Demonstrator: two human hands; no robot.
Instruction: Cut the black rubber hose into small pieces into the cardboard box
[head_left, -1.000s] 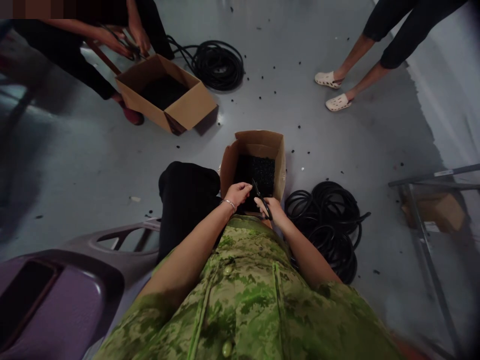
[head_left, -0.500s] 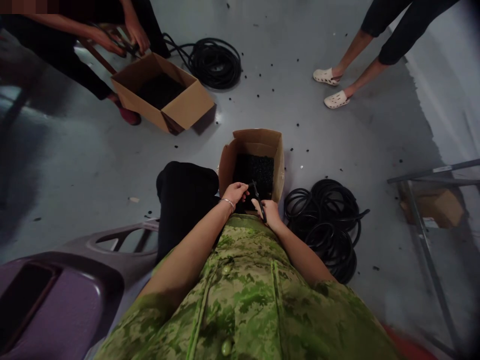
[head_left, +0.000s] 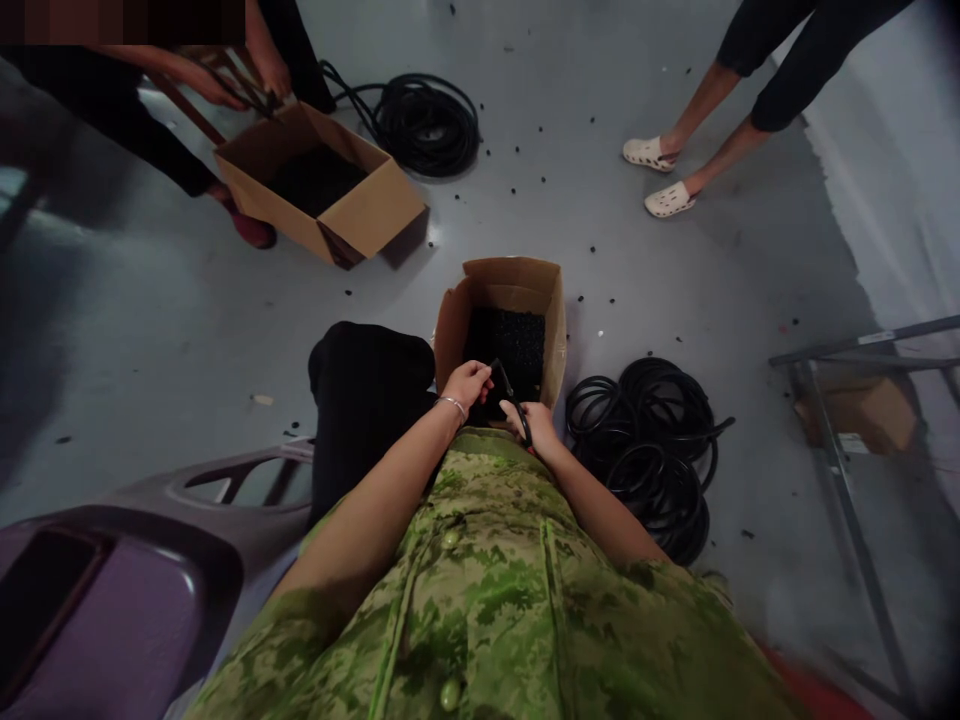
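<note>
The shirt (head_left: pixel 495 600) is green with a blotchy camouflage pattern of light and dark green. The near box (head_left: pixel 551 320) is brown, and the bits (head_left: pixel 514 345) in it are black. The hose coil (head_left: pixel 652 440) beside it is black too. The scissors (head_left: pixel 514 400) are black. A thin silver bracelet (head_left: pixel 453 403) sits on the wrist. The trousers (head_left: pixel 367 400) are black. The chair (head_left: pixel 112 590) is purple. The floor (head_left: pixel 150 330) is grey with small black specks. The far box (head_left: pixel 360 215) is brown. The shoes (head_left: pixel 660 175) are white.
</note>
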